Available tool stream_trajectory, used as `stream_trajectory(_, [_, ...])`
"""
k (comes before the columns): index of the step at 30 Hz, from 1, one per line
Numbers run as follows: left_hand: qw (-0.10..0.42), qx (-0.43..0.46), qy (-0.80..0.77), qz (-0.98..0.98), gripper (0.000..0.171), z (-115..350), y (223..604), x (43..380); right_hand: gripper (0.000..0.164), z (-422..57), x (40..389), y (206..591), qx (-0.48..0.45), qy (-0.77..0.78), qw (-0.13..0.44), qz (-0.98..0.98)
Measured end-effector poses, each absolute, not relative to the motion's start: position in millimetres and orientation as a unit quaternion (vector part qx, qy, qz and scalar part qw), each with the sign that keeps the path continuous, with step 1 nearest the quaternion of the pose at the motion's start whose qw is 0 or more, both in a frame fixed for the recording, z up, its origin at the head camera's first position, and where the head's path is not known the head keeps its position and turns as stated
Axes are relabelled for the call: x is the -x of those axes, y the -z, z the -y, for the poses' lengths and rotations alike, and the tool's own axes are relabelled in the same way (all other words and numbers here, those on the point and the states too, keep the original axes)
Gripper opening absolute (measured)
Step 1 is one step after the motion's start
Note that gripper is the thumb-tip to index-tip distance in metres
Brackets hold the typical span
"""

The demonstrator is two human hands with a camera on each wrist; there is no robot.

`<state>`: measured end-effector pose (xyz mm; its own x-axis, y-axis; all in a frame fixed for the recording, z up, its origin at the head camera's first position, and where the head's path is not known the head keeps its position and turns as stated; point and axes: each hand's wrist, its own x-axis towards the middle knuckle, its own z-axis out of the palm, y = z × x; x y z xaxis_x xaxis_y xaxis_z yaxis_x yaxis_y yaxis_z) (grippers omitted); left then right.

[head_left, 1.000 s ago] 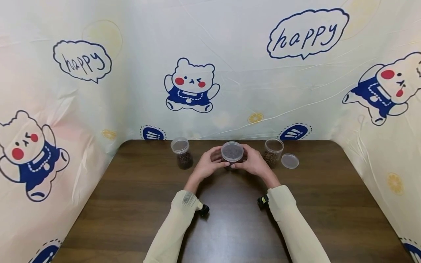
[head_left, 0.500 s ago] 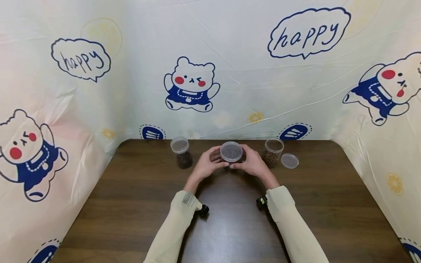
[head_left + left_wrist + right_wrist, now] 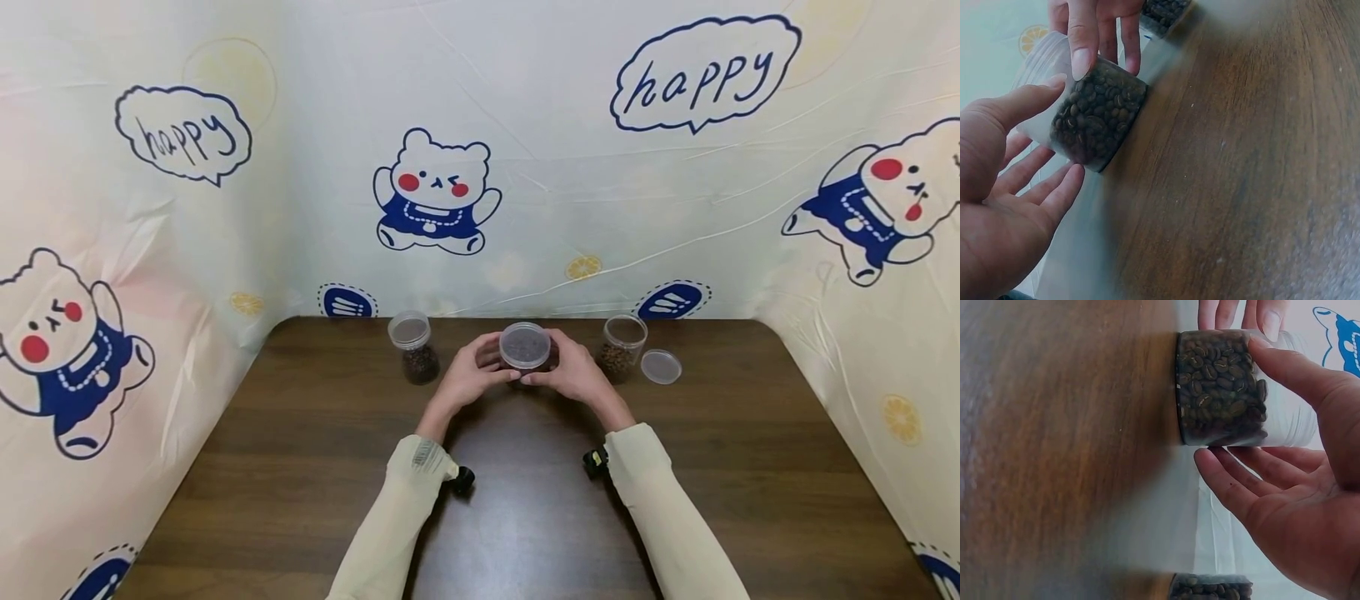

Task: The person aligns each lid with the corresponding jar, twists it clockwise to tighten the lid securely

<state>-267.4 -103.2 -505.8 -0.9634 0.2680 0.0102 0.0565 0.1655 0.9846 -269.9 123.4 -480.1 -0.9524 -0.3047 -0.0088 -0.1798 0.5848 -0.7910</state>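
A clear plastic jar (image 3: 525, 346) of dark coffee beans stands upright near the back of the table, a translucent lid on its top. My left hand (image 3: 468, 375) holds its left side, and my right hand (image 3: 576, 371) grips the right side. Both thumbs lie on the near wall of the jar (image 3: 1097, 115), their tips close together, as the left wrist view shows. In the right wrist view, the fingers of the right hand (image 3: 1291, 500) reach around the side of the jar (image 3: 1222, 390), which is roughly half to two-thirds full.
To the left stands another lidded jar of beans (image 3: 420, 362). On the right is an uncovered jar of beans (image 3: 618, 358), with a round translucent lid (image 3: 662, 367) lying flat beside it. The brown wooden table (image 3: 510, 517) ends just behind the jars at a printed cloth (image 3: 540, 200).
Both hands and the jar between them have shifted very slightly to the left. Their hold looks the same, and the other jars and the loose lid stay in place.
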Motion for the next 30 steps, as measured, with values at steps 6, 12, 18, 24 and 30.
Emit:
stream_trajectory(6, [0.071, -0.104, -0.619, -0.775, 0.079, 101.5, 504.5, 264.8, 0.086, -125.4, 268.3, 479.0, 0.134, 0.431, 0.079, -0.889])
stream_trajectory(12, [0.045, -0.094, -0.579, -0.809, 0.09, 98.6, 496.2, 261.6, 0.088, -129.7, 265.0, 471.6, 0.13, 0.43, 0.089, -0.889])
stream_trajectory(18, [0.023, -0.1, -0.528, -0.843, 0.092, 92.1, 476.5, 257.1, 0.093, -133.9, 260.4, 456.1, 0.137, 0.41, 0.083, -0.898])
stream_trajectory(24, [0.004, -0.134, -0.498, -0.856, 0.089, 82.0, 454.2, 253.2, 0.091, -139.1, 252.8, 439.7, 0.15, 0.406, 0.068, -0.899])
stream_trajectory(30, [-0.005, -0.163, -0.492, -0.855, 0.085, 69.7, 436.1, 250.9, 0.088, -148.2, 239.6, 417.5, 0.169, 0.398, 0.053, -0.9])
